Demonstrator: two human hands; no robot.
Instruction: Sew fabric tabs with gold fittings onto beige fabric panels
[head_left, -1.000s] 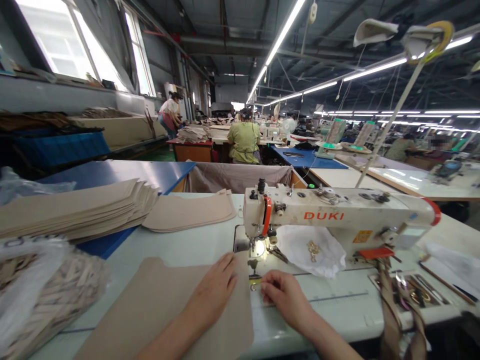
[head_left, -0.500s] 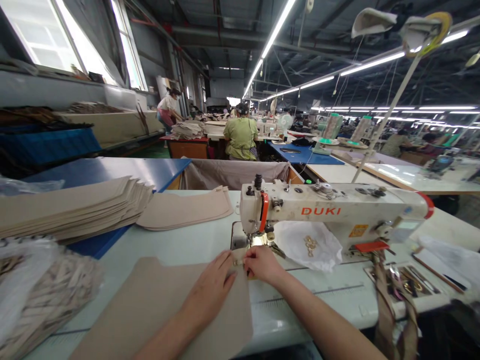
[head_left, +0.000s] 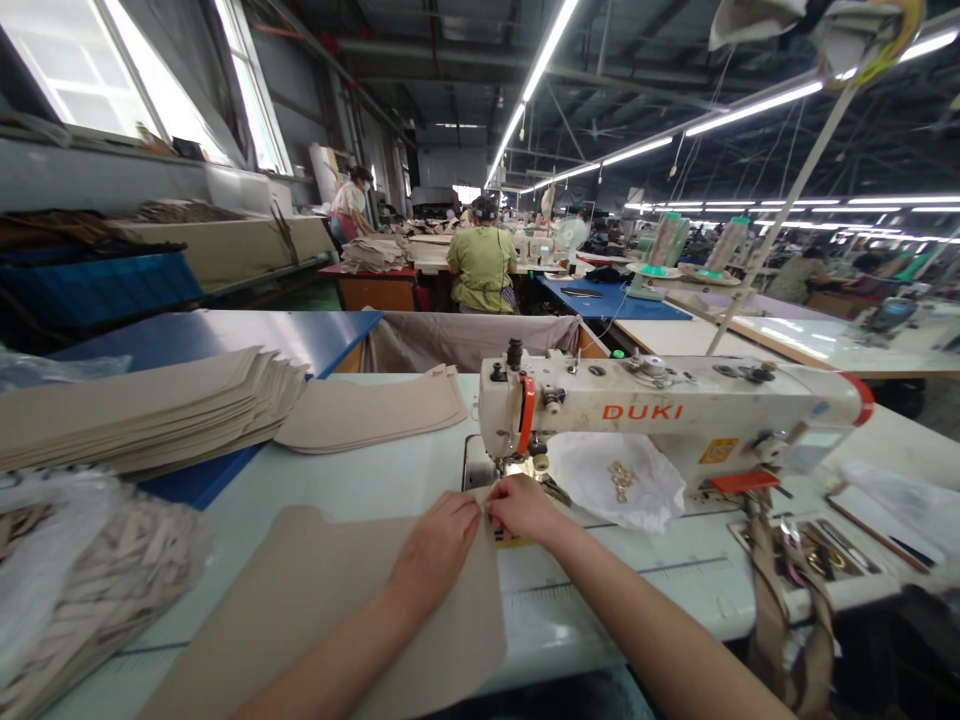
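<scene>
A large beige fabric panel [head_left: 322,590] lies flat on the pale sewing table [head_left: 375,480] in front of me. My left hand [head_left: 439,545] rests on its right part, fingers pointing at the needle area. My right hand [head_left: 525,508] meets it at the panel's far right corner, fingertips pinched together on something small I cannot make out. Both hands sit just below the head of the white DUKI sewing machine [head_left: 675,415], whose lit needle zone is right behind them.
A stack of beige panels [head_left: 150,410] and a smaller pile [head_left: 375,410] lie at the left and back. A clear bag of tan strips [head_left: 90,570] sits at near left. White cloth with metal rings [head_left: 619,480] lies under the machine arm. Other people work beyond.
My right hand has moved left and up from the table beside the panel to its corner under the needle. My left hand has slid forward to meet it.
</scene>
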